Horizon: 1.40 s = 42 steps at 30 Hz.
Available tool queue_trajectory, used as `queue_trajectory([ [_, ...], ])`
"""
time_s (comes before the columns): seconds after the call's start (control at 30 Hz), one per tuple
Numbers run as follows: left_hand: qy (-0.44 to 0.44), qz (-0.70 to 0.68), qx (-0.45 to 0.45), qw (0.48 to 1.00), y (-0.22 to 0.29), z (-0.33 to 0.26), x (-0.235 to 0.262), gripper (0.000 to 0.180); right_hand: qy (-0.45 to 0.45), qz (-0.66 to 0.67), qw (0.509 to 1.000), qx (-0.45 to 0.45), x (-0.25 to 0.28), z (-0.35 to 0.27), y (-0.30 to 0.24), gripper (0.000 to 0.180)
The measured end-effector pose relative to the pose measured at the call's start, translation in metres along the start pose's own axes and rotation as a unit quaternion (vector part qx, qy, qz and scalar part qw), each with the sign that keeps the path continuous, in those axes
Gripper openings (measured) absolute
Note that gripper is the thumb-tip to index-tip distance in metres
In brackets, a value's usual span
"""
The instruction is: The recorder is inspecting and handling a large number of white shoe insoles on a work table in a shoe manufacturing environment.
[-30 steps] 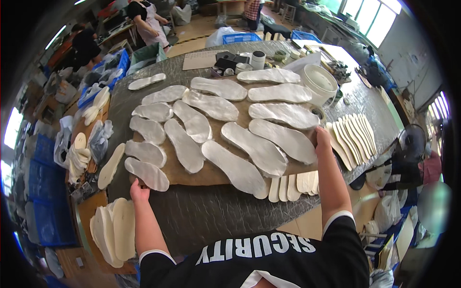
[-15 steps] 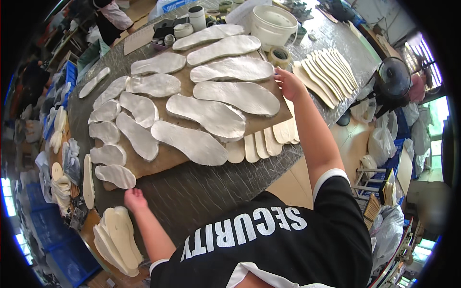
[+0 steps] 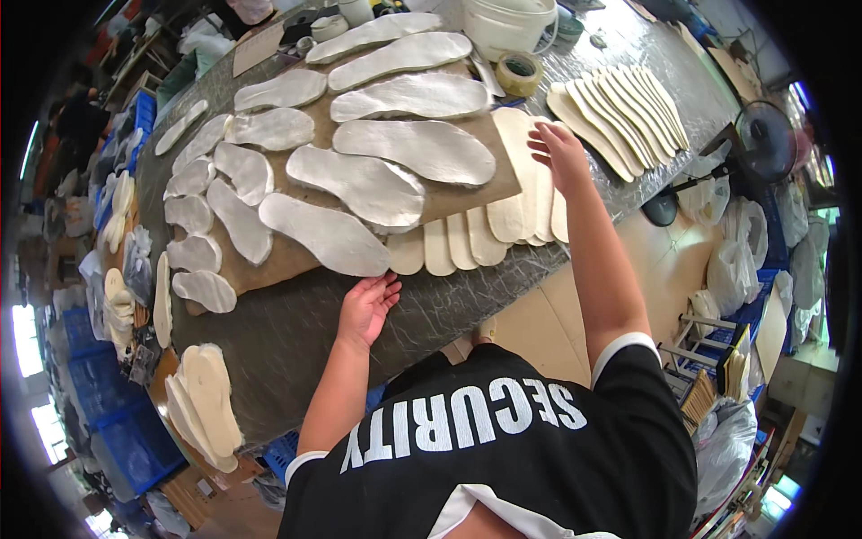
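A brown board (image 3: 467, 190) lies on the dark table, covered with several silvery-white fuzzy-edged insoles (image 3: 415, 151). My left hand (image 3: 366, 312) is at the board's front side, just below the near end of one large insole (image 3: 323, 235); its fingers are loosely bent and apart, with nothing seen in them. To the right of the board, my right hand (image 3: 560, 154) hovers over a row of cream insoles (image 3: 512, 148), fingers spread and holding nothing. The board partly covers that row, whose rounded ends (image 3: 437, 247) stick out along its front edge.
A fanned row of cream insoles (image 3: 620, 121) lies at the right. Behind the board stand a white bucket (image 3: 507, 27) and a roll of tape (image 3: 519, 74). At the near left is a small stack of cream insoles (image 3: 205, 404). A fan (image 3: 765, 139) stands beyond the table's right edge.
The board has shifted left, uncovering more of the cream insoles on its right. My left hand has moved right from the board's near-left end. My right hand has come away from its right edge.
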<state>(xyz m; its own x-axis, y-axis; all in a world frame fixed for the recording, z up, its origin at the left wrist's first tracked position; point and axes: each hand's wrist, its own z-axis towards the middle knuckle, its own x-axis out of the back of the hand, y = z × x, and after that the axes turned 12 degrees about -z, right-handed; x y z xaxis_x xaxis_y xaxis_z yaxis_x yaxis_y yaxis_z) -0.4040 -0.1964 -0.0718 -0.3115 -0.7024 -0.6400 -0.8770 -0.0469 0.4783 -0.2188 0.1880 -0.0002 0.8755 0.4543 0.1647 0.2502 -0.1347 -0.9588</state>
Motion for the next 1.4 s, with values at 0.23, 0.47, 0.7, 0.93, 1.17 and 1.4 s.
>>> queue_trajectory([
  [0.23,-0.013,-0.070,0.002,0.997,-0.063,0.013,-0.050,0.026,0.173,-0.277,0.945,0.034,0.098,-0.073,0.092,0.040],
  [0.47,0.040,-0.055,0.009,0.998,-0.114,0.008,-0.086,0.015,-0.010,-0.571,0.780,0.256,0.123,-0.090,0.090,0.044],
  [0.7,0.086,0.202,-0.049,0.974,-0.138,-0.017,-0.097,0.017,0.152,-0.308,0.930,0.129,0.159,-0.068,0.092,0.024],
  [0.93,0.330,0.060,-0.363,0.869,-0.070,-0.018,-0.049,0.019,0.311,-0.137,0.903,0.262,0.161,-0.119,0.039,0.027],
  [1.17,0.215,-0.048,-0.237,0.946,0.017,-0.020,-0.007,0.018,0.271,0.057,0.932,0.234,0.153,-0.134,0.019,0.023],
  [1.4,0.165,-0.169,-0.195,0.952,0.014,-0.073,0.017,0.007,0.265,0.116,0.930,0.225,0.048,-0.220,0.011,0.021],
])
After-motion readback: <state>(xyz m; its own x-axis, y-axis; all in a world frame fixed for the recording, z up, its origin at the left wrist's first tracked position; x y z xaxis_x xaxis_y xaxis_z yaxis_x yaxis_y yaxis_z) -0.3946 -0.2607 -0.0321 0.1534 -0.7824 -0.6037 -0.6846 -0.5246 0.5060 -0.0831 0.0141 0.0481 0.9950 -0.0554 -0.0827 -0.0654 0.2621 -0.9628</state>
